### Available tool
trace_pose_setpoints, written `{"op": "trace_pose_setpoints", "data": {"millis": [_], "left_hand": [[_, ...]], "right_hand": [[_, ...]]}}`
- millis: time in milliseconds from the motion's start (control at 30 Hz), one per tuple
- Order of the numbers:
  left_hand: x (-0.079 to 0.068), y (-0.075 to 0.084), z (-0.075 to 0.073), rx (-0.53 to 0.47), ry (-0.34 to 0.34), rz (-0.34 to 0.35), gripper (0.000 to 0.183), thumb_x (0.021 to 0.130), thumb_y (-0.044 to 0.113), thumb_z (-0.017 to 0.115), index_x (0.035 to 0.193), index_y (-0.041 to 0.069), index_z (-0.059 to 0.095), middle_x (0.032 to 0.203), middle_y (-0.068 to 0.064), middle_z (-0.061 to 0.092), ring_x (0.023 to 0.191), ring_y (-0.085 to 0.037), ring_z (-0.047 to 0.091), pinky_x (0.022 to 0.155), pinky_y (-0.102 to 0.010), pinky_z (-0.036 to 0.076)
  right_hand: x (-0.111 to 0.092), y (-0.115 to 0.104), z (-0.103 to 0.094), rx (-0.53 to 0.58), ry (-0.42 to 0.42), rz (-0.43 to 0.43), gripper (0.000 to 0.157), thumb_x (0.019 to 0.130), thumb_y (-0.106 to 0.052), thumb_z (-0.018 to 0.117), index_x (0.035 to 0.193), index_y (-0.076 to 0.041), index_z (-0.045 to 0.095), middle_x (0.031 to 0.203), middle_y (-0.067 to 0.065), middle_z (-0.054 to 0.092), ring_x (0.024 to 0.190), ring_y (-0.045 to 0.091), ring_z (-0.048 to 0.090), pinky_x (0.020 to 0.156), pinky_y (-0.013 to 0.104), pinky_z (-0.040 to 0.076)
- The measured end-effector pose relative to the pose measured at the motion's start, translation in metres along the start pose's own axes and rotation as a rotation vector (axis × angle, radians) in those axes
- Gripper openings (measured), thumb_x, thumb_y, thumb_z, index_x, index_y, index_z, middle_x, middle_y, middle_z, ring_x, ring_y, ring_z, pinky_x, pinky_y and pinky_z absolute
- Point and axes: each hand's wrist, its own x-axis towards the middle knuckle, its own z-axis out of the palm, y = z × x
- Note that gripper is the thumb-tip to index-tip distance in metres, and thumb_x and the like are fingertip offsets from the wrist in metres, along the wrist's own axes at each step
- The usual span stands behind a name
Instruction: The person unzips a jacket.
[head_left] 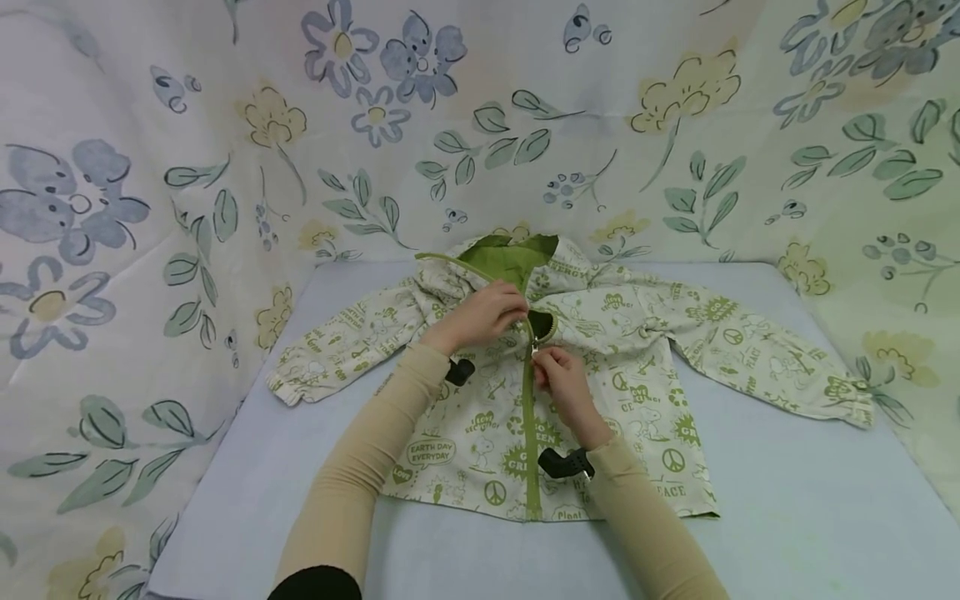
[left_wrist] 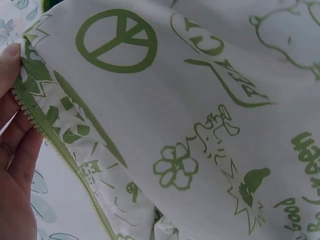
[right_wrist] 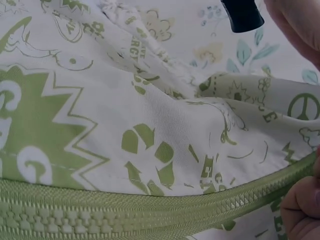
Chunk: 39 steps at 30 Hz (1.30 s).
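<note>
Nearest, two tan sleeves (head_left: 348,475) are seen stretched in over the pale surface (head_left: 225,517), a dark device (head_left: 566,463) strapped at the right wrist, and in front of them the printed jacket (head_left: 633,383) is laid out flat, its hem turned to the near side. Up the middle runs the green zipper (head_left: 532,433), closed from the hem, and there it is: the metal slider (head_left: 535,343), its pull pinched by the right hand (head_left: 566,385)! Just beyond, to the left, the loose zipper edge is gripped by the left hand (head_left: 487,317), the hands close but apart. Thin, light, soft cloth is suggested here, likely to bunch and slide; the stiffer toothed tape looks the surer hold, with the pull taken between fingertip and thumb and folds kept clear of the teeth. Farther on, the green lining (head_left: 510,260) gapes at the neck, jacket arms are spread left and right, and at the far side the floral cloth (head_left: 300,233) is hung.
</note>
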Motion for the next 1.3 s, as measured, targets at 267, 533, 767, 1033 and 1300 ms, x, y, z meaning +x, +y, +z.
{"op": "trace_pose_setpoints", "data": {"millis": [267, 533, 767, 1033, 1300], "left_hand": [[0.000, -0.003, -0.002, -0.005, 0.012, 0.001, 0.016, 0.096, 0.016, 0.054, 0.101, 0.007, 0.067, 0.100, -0.002, 0.060, 0.098, -0.015, 0.052, 0.103, -0.024, 0.027], [-0.001, -0.005, -0.007, -0.026, 0.017, -0.071, 0.018, 0.096, 0.017, 0.054, 0.105, 0.008, 0.066, 0.105, -0.001, 0.060, 0.107, -0.015, 0.050, 0.109, -0.025, 0.013], [-0.003, -0.010, -0.008, -0.036, 0.031, -0.063, 0.018, 0.095, 0.017, 0.054, 0.104, 0.006, 0.066, 0.102, -0.001, 0.059, 0.105, -0.015, 0.050, 0.110, -0.027, 0.010], [-0.003, -0.013, -0.007, -0.033, 0.029, -0.075, 0.017, 0.096, 0.018, 0.054, 0.103, 0.007, 0.065, 0.101, -0.001, 0.060, 0.103, -0.015, 0.051, 0.110, -0.028, 0.010], [-0.003, -0.018, -0.006, -0.034, 0.043, -0.090, 0.017, 0.096, 0.018, 0.054, 0.102, 0.006, 0.065, 0.100, -0.001, 0.059, 0.101, -0.016, 0.052, 0.110, -0.028, 0.009]], "right_hand": [[-0.002, 0.001, -0.002, -0.011, -0.003, 0.024, 0.024, 0.096, -0.009, 0.050, 0.090, 0.015, 0.055, 0.056, 0.005, 0.044, 0.047, 0.012, 0.036, 0.046, 0.028, 0.028], [-0.005, 0.007, -0.005, -0.003, -0.007, 0.076, 0.024, 0.095, -0.011, 0.052, 0.089, 0.013, 0.056, 0.055, 0.003, 0.044, 0.048, 0.012, 0.036, 0.048, 0.025, 0.030], [-0.008, 0.009, -0.007, -0.010, -0.032, 0.060, 0.025, 0.095, -0.009, 0.052, 0.090, 0.015, 0.054, 0.055, 0.004, 0.044, 0.049, 0.013, 0.038, 0.049, 0.025, 0.033], [-0.011, 0.016, -0.010, -0.042, -0.046, 0.051, 0.024, 0.095, -0.010, 0.053, 0.086, 0.013, 0.054, 0.053, 0.004, 0.043, 0.046, 0.013, 0.034, 0.045, 0.024, 0.030], [-0.018, 0.019, -0.012, -0.043, -0.040, 0.071, 0.023, 0.094, -0.012, 0.054, 0.082, 0.008, 0.055, 0.053, 0.003, 0.042, 0.045, 0.013, 0.032, 0.044, 0.025, 0.028]]}}
